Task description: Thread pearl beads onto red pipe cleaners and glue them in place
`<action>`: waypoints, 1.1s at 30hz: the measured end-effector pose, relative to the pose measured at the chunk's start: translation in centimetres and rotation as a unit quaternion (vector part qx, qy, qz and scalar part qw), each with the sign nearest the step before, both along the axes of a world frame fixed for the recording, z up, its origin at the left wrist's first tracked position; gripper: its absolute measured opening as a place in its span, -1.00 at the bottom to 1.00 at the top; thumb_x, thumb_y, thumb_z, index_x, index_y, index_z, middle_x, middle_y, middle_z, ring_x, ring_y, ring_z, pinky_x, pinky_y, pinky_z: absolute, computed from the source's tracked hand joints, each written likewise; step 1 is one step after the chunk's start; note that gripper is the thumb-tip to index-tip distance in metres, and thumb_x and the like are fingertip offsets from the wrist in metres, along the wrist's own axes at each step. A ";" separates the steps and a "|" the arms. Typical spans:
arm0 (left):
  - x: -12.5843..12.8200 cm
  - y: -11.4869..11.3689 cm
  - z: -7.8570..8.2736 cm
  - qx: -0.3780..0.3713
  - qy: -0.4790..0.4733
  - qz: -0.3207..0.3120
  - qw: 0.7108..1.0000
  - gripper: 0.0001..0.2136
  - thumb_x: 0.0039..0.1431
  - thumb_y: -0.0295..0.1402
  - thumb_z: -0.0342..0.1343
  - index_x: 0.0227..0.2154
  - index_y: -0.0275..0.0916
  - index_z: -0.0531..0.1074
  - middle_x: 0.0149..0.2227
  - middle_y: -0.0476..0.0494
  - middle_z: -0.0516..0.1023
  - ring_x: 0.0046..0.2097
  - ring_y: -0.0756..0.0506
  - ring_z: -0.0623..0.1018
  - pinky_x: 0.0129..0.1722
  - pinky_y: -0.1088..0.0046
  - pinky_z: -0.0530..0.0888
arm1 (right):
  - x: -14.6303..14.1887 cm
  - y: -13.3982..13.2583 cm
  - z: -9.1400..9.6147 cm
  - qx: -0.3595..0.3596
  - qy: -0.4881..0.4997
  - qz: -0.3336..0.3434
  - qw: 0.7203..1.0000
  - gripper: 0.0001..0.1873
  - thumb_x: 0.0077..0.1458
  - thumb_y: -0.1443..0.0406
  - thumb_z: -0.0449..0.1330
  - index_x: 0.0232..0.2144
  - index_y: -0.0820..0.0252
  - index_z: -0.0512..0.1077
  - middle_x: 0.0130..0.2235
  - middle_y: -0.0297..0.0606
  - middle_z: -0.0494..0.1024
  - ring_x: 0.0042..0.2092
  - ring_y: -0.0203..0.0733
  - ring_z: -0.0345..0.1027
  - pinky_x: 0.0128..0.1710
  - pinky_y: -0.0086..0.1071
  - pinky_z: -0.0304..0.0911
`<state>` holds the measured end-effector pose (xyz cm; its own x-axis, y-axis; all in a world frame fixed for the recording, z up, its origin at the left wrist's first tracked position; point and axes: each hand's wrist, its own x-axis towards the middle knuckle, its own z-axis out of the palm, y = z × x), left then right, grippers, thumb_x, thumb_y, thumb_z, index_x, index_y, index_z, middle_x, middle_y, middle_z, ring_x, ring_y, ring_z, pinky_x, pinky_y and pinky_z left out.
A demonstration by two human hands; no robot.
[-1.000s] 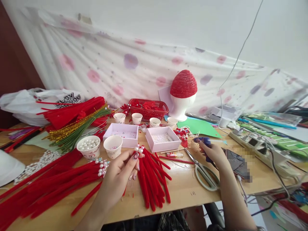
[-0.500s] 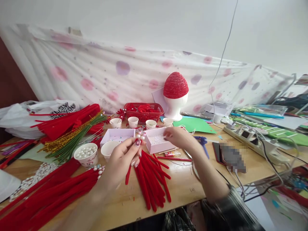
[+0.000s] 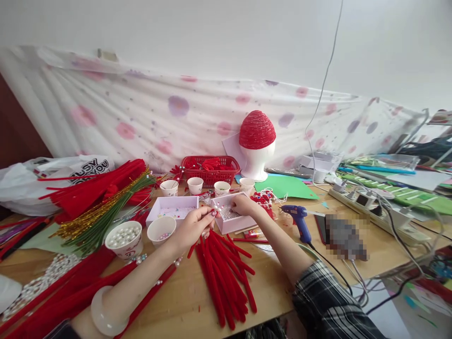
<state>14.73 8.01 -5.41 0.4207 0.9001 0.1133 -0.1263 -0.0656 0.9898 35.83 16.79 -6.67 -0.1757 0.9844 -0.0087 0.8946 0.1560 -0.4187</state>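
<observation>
The right hand (image 3: 243, 205) is over a pink box (image 3: 237, 225) of tiny pale beads. Left of the left hand (image 3: 192, 228) are a second pink box (image 3: 176, 203) with a few scattered beads and a paper cup (image 3: 127, 248) of large pearls. The left hand pinches a red stem (image 3: 215, 210), fuzzy and pearl-tipped, at the bead box's near edge. The right fingers dip into the beads, but I cannot tell whether they grip any.

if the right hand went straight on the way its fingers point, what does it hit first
Probably the small white beads in the pink box, which the right hand reaches into. Just past them is the pearl cluster pinched in the left hand; depth is unclear.
</observation>
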 end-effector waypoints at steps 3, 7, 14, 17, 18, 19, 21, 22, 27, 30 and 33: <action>0.2 0.0 -0.2 -0.002 0.002 0.002 1.000 -0.67 0.07 -0.10 0.20 -0.36 -0.32 0.46 -0.55 0.10 0.30 -0.60 0.12 0.18 -0.54 0.48 0.18 | -0.2 -0.9 -0.7 0.046 0.074 -0.026 0.996 -0.65 0.29 0.19 0.15 0.02 0.30 0.43 0.07 -0.19 0.46 -0.02 -0.02 0.44 -0.04 -0.14 0.40; 0.0 -0.4 -0.2 -0.003 0.006 0.005 1.000 -0.67 0.08 -0.09 0.19 -0.35 -0.33 0.44 -0.54 0.10 0.29 -0.59 0.12 0.18 -0.53 0.50 0.17 | -0.1 -1.4 0.1 0.056 0.149 -0.038 0.986 -0.66 0.27 0.20 0.18 0.01 0.28 0.43 0.05 -0.18 0.47 -0.03 -0.03 0.45 -0.06 -0.14 0.41; -0.5 -0.7 -0.5 -0.014 0.002 0.018 1.000 -0.68 0.09 -0.12 0.18 -0.31 -0.33 0.44 -0.53 0.11 0.25 -0.57 0.11 0.13 -0.58 0.53 0.06 | 0.5 -3.7 3.6 -0.014 0.326 0.022 0.945 -0.77 0.31 0.20 0.11 -0.16 0.26 0.42 -0.24 -0.27 0.50 -0.32 -0.26 0.42 -0.34 -0.33 0.39; -0.4 -1.1 -0.4 -0.016 -0.007 0.022 1.000 -0.69 0.12 -0.13 0.15 -0.29 -0.33 0.44 -0.53 0.11 0.23 -0.56 0.11 0.12 -0.58 0.53 0.05 | -0.3 -5.5 3.7 -0.060 0.437 0.073 0.895 -0.70 0.29 0.22 -0.07 -0.50 0.16 0.19 -0.56 -0.49 0.13 -0.61 -0.40 0.00 -0.62 -0.49 0.01; -0.4 -1.3 -0.3 -0.016 -0.010 0.022 1.000 -0.70 0.13 -0.14 0.14 -0.30 -0.33 0.45 -0.54 0.12 0.22 -0.57 0.12 0.11 -0.58 0.53 0.05 | -0.7 -6.1 3.6 -0.077 0.468 0.089 0.876 -0.69 0.25 0.21 -0.09 -0.54 0.12 0.10 -0.58 -0.52 0.03 -0.63 -0.41 -0.12 -0.64 -0.49 -0.09; -0.4 -1.6 -0.2 -0.016 -0.013 0.021 1.000 -0.70 0.14 -0.14 0.14 -0.30 -0.33 0.45 -0.54 0.12 0.22 -0.57 0.12 0.10 -0.58 0.53 0.04 | -1.1 -6.5 3.4 -0.094 0.496 0.103 0.857 -0.68 0.22 0.18 -0.07 -0.56 0.10 0.05 -0.58 -0.53 -0.02 -0.63 -0.42 -0.19 -0.64 -0.49 -0.15; -0.4 -2.1 0.1 -0.015 -0.018 0.017 1.000 -0.72 0.15 -0.15 0.14 -0.31 -0.33 0.44 -0.54 0.12 0.23 -0.58 0.12 0.10 -0.58 0.52 0.04 | -1.9 -7.3 3.0 -0.119 0.543 0.125 0.822 -0.63 0.17 0.09 0.03 -0.57 0.10 0.05 -0.58 -0.53 0.00 -0.62 -0.42 -0.21 -0.63 -0.47 -0.18; -0.4 -2.3 0.3 -0.011 -0.019 0.014 1.000 -0.72 0.15 -0.16 0.14 -0.32 -0.33 0.44 -0.54 0.12 0.23 -0.58 0.13 0.11 -0.57 0.52 0.04 | -2.2 -7.6 2.8 -0.125 0.565 0.132 0.805 -0.61 0.14 0.06 0.10 -0.57 0.11 0.10 -0.58 -0.52 0.05 -0.61 -0.42 -0.18 -0.62 -0.47 -0.17; -1.0 -3.0 1.0 0.033 -0.015 0.014 0.999 -0.74 0.23 -0.17 0.07 -0.30 -0.31 0.44 -0.57 0.14 0.20 -0.58 0.12 0.10 -0.58 0.52 0.04 | -3.2 -8.6 2.0 -0.100 0.668 0.117 0.728 -0.61 -0.08 0.09 0.41 -0.49 0.16 0.30 -0.49 -0.44 0.25 -0.54 -0.41 -0.05 -0.57 -0.48 -0.09; -1.2 -3.5 1.4 0.055 0.014 0.039 0.998 -0.76 0.23 -0.20 0.06 -0.32 -0.30 0.43 -0.57 0.14 0.21 -0.57 0.11 0.12 -0.58 0.53 0.07 | -3.5 -9.0 1.8 -0.101 0.706 0.098 0.694 -0.66 -0.13 0.12 0.46 -0.46 0.16 0.41 -0.50 -0.44 0.26 -0.53 -0.40 -0.07 -0.58 -0.49 -0.06; -1.2 -4.1 1.7 0.121 0.076 0.087 0.986 -0.82 0.24 -0.28 0.05 -0.40 -0.28 0.41 -0.54 0.10 0.27 -0.52 0.09 0.21 -0.55 0.54 0.15 | -3.9 -9.4 1.8 -0.126 0.724 0.089 0.672 -0.69 -0.16 0.14 0.48 -0.46 0.17 0.49 -0.54 -0.45 0.24 -0.53 -0.39 -0.07 -0.58 -0.50 0.00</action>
